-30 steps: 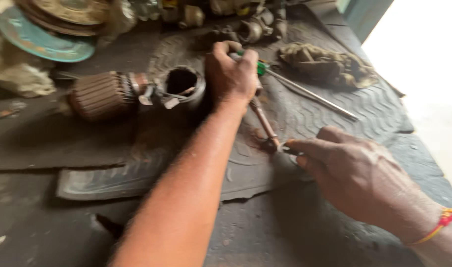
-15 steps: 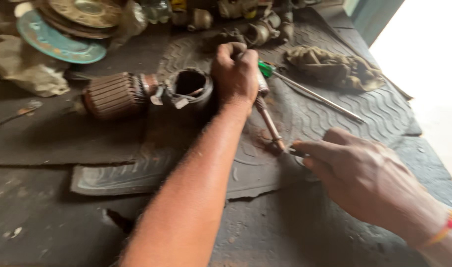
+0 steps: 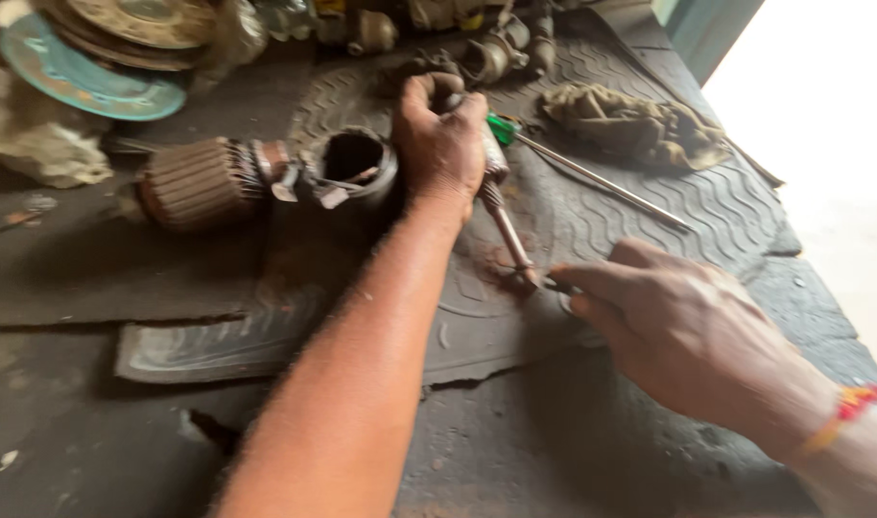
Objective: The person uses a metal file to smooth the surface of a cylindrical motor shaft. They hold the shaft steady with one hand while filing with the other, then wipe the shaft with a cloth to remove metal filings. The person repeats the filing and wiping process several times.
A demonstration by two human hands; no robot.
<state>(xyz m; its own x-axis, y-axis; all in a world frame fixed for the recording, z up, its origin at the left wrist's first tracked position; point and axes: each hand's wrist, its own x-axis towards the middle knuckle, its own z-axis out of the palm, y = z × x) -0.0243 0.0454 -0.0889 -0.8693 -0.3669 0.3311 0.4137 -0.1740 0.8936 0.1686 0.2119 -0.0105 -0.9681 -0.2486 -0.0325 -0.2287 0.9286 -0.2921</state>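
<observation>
— Grip check, left to right?
— Left hand (image 3: 440, 144) was clamped on the rusty shaft's (image 3: 504, 223) upper end, beside the cylindrical housing (image 3: 354, 165). Right hand (image 3: 683, 331) pinched its lower tip on the rubber mat (image 3: 592, 206) covering the desk.
— Step?
— Steadying it, I judged; next needed firm, aligned hold.

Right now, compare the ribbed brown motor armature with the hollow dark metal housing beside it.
The ribbed brown motor armature lies on its side, solid and copper-toned; the hollow dark metal housing shows an open round mouth and looks grey-black. The armature lies untouched, while the left hand rests right beside the housing. Both sit on the worn rubber mat.
</observation>
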